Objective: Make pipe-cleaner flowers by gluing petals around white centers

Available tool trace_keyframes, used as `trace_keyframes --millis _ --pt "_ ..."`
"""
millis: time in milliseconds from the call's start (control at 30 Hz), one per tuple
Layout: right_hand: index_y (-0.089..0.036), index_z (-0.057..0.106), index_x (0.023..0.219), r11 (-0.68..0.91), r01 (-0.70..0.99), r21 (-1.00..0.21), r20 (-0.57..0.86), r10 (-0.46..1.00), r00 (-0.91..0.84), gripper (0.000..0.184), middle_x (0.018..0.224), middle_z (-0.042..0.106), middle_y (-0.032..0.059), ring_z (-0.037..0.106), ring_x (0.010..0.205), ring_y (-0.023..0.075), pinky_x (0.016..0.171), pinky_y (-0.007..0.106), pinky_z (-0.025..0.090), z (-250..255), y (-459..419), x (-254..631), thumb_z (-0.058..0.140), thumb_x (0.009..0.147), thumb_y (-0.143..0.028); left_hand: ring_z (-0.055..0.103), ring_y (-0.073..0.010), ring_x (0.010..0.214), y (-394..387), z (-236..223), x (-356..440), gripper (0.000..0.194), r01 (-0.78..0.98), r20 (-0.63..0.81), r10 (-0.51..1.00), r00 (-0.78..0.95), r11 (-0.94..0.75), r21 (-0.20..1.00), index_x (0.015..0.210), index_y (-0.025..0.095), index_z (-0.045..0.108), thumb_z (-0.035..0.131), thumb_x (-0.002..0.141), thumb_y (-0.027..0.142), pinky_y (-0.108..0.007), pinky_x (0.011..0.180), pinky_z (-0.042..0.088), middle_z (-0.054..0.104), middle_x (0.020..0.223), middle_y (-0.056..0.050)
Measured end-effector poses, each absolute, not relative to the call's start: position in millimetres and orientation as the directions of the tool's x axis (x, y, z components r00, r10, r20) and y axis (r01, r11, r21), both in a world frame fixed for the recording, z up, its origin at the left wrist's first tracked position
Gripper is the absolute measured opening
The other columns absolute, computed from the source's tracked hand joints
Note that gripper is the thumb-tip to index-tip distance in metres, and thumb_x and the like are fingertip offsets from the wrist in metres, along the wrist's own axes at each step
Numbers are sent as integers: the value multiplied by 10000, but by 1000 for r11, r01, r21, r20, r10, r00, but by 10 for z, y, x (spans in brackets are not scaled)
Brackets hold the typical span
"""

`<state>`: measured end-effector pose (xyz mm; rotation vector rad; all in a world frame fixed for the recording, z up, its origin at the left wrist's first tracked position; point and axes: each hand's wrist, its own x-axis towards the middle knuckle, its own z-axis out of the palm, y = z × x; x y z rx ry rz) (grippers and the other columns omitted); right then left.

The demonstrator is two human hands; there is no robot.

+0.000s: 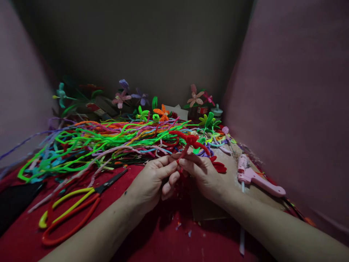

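Both hands meet at the middle of the view, fingers pinched on a red pipe cleaner (184,152) that is bent into loops at its upper end. My left hand (155,178) grips its lower part between thumb and fingertips. Against it, my right hand (203,173) pinches the same piece from the other side. One red strand reaches up to the left and another curves down to the right. Behind my right hand lies a red looped petal piece (219,166). The lower end of the held piece is hidden by my fingers.
A heap of colourful pipe cleaners (109,140) spreads behind the hands. Scissors (73,213) with yellow and red handles lie at left on the red cloth (152,240). A pink glue gun (256,176) rests on cardboard (231,163) at right. Finished flowers (195,97) stand along the back.
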<state>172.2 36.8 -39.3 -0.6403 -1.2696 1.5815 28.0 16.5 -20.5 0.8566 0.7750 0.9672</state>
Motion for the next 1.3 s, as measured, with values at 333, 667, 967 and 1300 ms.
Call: trace_keyframes --millis 333,667,967,1300 --pt "-238 698 983 -26 -387 -922 151 895 -419 224 924 681 15 602 861 152 851 312 415 -413 368 1718 645 777 -308 233 -15 278 210 -229 233 222 -396 -159 852 499 388 832 1032 201 575 568 819 263 -113 268 258 462 449 86" --pt "-237 694 960 -90 -458 -885 117 907 -404 215 645 633 -10 563 584 145 617 298 424 -426 342 1683 636 779 -336 452 -67 394 153 -146 311 290 -43 -68 969 239 81 996 1006 150 608 596 771 319 -176 364 340 554 570 33" --pt "-233 719 930 -24 -353 -935 95 945 -314 184 649 560 -25 441 592 100 647 273 386 -421 353 1714 653 770 -293 412 -74 448 90 -238 339 149 243 172 983 65 -183 953 801 180 594 521 822 308 -197 445 340 503 565 47" --pt "-235 708 930 -11 -383 -924 154 904 -399 168 802 652 -13 539 720 119 790 290 416 -408 352 1707 634 789 -288 394 -61 431 95 -266 332 157 252 203 976 85 -218 943 853 199 620 498 840 296 -176 419 320 480 553 54"
